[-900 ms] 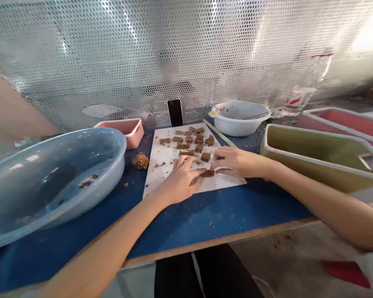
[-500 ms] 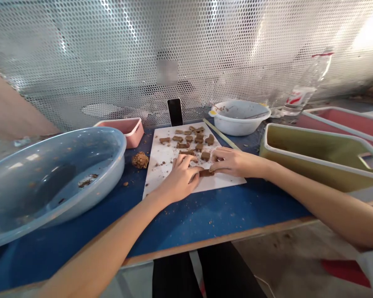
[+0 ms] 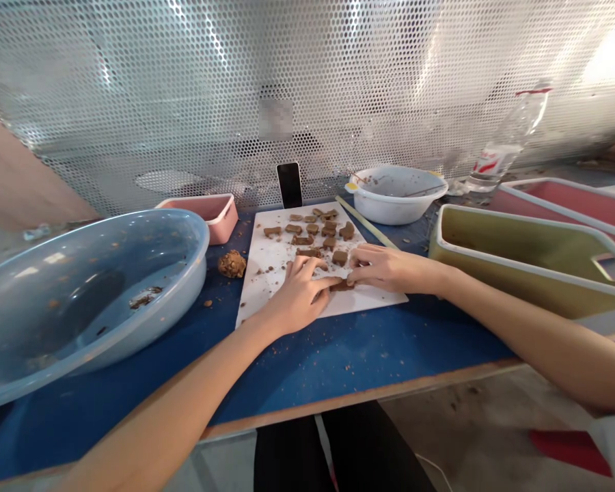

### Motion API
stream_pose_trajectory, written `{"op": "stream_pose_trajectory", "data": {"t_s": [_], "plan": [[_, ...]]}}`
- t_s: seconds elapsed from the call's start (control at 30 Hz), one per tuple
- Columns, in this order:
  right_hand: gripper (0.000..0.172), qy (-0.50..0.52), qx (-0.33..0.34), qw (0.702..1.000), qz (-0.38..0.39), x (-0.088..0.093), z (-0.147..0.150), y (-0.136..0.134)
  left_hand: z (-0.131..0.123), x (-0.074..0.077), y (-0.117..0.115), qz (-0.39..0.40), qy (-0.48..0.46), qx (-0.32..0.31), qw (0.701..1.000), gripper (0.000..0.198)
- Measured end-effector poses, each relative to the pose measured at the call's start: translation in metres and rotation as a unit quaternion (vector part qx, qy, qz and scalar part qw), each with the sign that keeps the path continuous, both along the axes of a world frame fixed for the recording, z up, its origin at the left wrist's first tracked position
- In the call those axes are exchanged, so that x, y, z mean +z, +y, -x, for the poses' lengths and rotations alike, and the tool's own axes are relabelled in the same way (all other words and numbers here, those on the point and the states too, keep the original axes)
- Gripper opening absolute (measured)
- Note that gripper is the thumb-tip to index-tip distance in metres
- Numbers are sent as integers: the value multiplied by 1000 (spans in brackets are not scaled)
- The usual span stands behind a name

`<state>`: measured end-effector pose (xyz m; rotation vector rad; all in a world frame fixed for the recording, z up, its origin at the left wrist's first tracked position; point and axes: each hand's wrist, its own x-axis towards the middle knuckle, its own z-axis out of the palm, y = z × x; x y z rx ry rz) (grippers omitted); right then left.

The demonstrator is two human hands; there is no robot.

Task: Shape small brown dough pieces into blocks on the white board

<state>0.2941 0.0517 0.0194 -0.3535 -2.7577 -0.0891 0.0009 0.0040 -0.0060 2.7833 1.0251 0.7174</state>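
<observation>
A piece of brown clay (image 3: 342, 285) lies near the front of the white board (image 3: 266, 273), between my two hands. My left hand (image 3: 303, 294) grips its left end, the index finger reaching over the top and the thumb partly hidden. At the right end my right hand (image 3: 382, 268) pinches the clay with bent fingers. Several small shaped clay pieces (image 3: 302, 240) sit on the board beyond my fingers, one block (image 3: 339, 257) just behind the right fingertips. Crumbs are scattered around them.
A big blue basin (image 3: 184, 307) stands left, with a clay lump (image 3: 231, 264) and a pink bin (image 3: 224, 222) beside it. A phone (image 3: 289, 184) leans upright behind the board. To the right are a white basin (image 3: 389, 208), green bin (image 3: 517, 273) and plastic bottle (image 3: 502, 147).
My left index finger has stretched further right across the clay, towards the right fingertips. My right hand has barely shifted. The other things stay where they were.
</observation>
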Motion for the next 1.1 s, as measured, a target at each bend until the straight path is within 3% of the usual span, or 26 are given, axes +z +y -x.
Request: {"op": "stream_pose_trajectory", "data": {"t_s": [0.3,0.53,0.8,1.1], "plan": [[31,-12,-6,1000,-27,8,0,-5,1,3,1,10,30,-11,999,41],[21,47,-8,999,19,11,1,-5,-1,3,-2,7,22,-9,1000,38],[38,49,-61,995,67,6,1,-4,2,4,-1,-21,-2,0,1000,33],[27,85,-56,992,76,5,2,-5,2,6,1,-30,-20,24,999,31]]}}
